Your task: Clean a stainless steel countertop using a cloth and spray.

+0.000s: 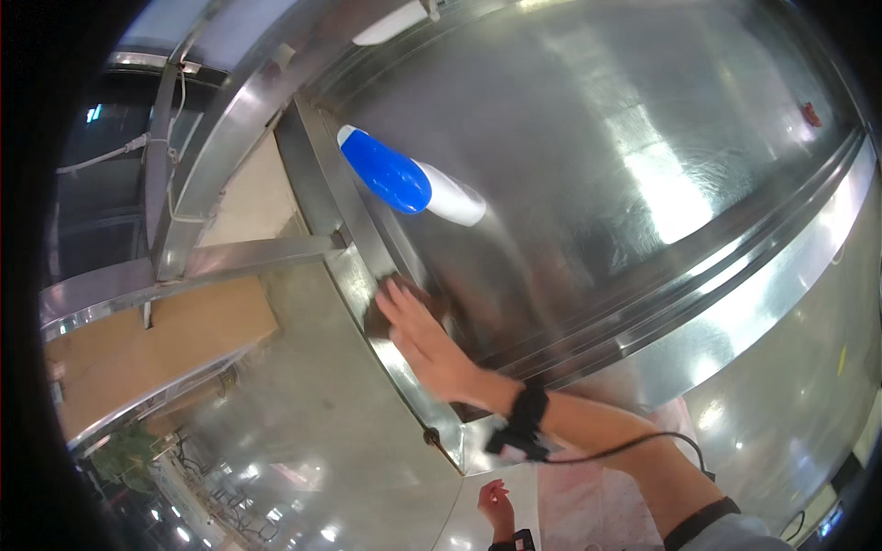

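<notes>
My right hand lies flat with its fingers stretched out over a dark brown pad. The pad is on the stainless steel rim at the left side of a metal counter; its shape is blurred and partly hidden under the fingers. A black strap with a cable is around my right wrist. Beyond the fingers, on the steel surface, is a blue and white plastic bottle. Down at the bottom edge, my left hand hangs away from the counter with loosely curled fingers, and nothing shows in it.
A small red scrap sits at the far right of the steel surface. Along the near side runs a ridged steel edge. Steel frame bars with a white cable stand at left, beside a tan panel.
</notes>
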